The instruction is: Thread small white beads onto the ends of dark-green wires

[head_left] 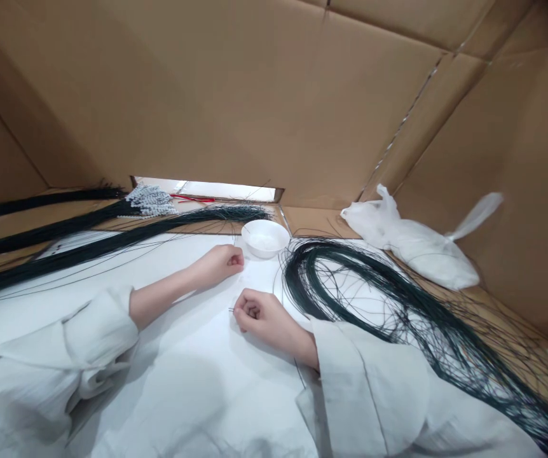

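Note:
Over the white tabletop (255,280), my left hand (220,263) is closed in a pinch just left of a small white bowl (267,247). Whatever its fingertips hold, if anything, is too small to make out. My right hand (267,320), nearer to me, is also closed, thumb against forefinger. Short tips of thin dark wires (231,310) poke out to the left of its fingers. A looped bundle of dark green-black wires (309,280) lies beside and beyond my right wrist, its long strands running to the lower right.
Three dark wire bundles stretch along the left; the middle one's end carries white twisted or beaded tips (150,201). A red thin object (192,198) lies beside them. Knotted white plastic bags (426,251) rest at the back right. Cardboard walls (255,95) enclose the table, with a slot.

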### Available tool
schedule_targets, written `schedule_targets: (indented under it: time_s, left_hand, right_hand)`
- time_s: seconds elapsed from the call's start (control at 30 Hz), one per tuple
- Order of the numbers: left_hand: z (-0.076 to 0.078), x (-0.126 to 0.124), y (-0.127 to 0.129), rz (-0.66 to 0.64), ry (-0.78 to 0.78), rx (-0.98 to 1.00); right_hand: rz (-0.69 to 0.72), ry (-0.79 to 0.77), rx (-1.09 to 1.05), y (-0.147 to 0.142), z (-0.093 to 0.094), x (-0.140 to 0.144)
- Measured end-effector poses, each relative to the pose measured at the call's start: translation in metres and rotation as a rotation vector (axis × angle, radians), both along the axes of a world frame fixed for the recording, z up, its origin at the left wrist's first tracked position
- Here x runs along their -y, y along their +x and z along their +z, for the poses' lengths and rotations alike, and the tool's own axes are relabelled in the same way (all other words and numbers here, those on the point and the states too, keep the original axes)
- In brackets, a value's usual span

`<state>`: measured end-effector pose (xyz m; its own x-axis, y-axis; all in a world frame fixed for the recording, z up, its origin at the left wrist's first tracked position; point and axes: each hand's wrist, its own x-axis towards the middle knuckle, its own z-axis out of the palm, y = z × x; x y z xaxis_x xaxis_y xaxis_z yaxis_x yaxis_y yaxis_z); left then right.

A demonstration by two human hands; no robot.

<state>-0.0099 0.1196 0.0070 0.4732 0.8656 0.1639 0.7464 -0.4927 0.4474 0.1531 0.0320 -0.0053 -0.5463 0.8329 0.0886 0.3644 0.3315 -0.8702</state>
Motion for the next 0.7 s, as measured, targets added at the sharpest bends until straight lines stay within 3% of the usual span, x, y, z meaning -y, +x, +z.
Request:
schedule_targets:
  time_s: [0.2, 0.37, 0.5, 0.57, 0.7]
  left_hand:
    - [0.002, 0.0, -0.004, 0.015, 0.021, 0.028]
    - [0.041, -0.011, -0.004, 0.101, 0.187, 0.045]
    - [0.067, -0.036, 0.02, -0.04, 0.206, -0.095]
    - [0.067, -0.049, 0.037, -0.092, 0.154, -0.172]
    - [0.046, -0.072, 0.06, -0.149, 0.012, -0.324]
  right_hand:
    - [0.002, 0.002, -0.008, 0.0, 0.001, 0.001]
    - [0.007, 0.003, -0.019, 0.0, -0.002, 0.0]
    - [0.005, 0.012, -0.026, 0.0, -0.002, 0.0]
    - [0.002, 0.024, -0.025, -0.001, -0.001, 0.0]
    - [0.004, 0.02, -0.026, -0.001, 0.0, 0.0]
